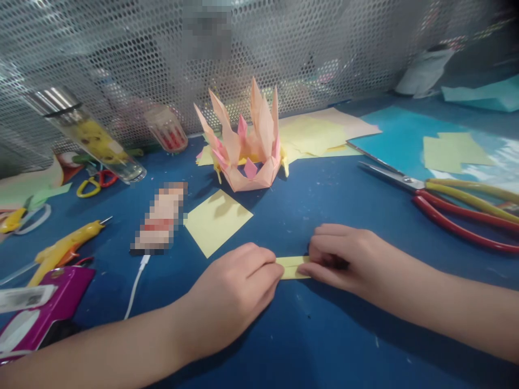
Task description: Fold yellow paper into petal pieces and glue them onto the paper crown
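A narrow folded strip of yellow paper (290, 268) lies low over the blue table between my hands. My left hand (239, 292) is closed on its left end, fingers pressed together. At the other end, my right hand (344, 259) pinches the strip between thumb and curled fingers. A lengthwise fold line shows on the visible middle; both ends are hidden by my fingers. Just beyond my left hand lies a flat square of yellow paper (219, 221). Behind that stands a folded paper crown (251, 181) with peach points and pink pieces.
Large scissors (421, 189) with red and yellow handles lie at right, near blue paper (393, 129). On the left are a glass bottle (97, 135), a pixelated phone (160, 219) with a white cable, a yellow glue gun (68, 246) and a purple object (68, 292). Perforated metal mesh (324, 54) borders the back.
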Demonstrator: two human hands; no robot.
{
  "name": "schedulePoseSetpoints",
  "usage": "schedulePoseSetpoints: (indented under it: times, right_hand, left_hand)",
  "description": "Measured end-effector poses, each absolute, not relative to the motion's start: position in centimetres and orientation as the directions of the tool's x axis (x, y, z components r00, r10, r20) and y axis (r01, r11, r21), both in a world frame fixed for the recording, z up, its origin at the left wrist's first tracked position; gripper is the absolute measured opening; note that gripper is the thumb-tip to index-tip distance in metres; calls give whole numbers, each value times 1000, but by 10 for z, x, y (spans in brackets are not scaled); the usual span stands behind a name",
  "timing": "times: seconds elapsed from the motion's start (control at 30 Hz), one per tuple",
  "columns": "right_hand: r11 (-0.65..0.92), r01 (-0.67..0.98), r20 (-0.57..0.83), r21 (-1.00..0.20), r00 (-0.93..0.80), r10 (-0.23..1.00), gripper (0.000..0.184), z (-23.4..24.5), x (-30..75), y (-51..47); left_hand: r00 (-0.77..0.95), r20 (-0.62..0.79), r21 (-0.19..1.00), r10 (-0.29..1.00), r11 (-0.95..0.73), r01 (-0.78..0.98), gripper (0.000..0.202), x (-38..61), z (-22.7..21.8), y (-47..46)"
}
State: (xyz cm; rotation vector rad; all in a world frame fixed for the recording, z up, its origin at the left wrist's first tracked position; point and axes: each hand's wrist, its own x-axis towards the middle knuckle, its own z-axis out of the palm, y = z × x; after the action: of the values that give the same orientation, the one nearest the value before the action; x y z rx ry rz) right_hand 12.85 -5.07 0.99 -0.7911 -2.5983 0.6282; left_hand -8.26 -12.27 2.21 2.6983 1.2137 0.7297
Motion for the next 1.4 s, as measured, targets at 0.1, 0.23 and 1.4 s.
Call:
schedulePoseSetpoints:
  times: [0.1, 0.23, 1.4]
  right_hand:
    - [746, 439, 203, -502, -778, 595, 28, 10, 129, -51]
    - [741, 452, 253, -496, -741, 622, 25, 9, 129, -50]
    - [984, 45, 413, -174, -904, 114, 26, 20, 142, -34]
  left_hand:
    - [648, 370, 136, 666, -728, 672, 20, -82, 23, -124]
    - [682, 349, 92, 643, -748, 657, 22, -83, 26, -122]
    - [896, 267, -155, 354, -902, 403, 21, -97, 35, -115]
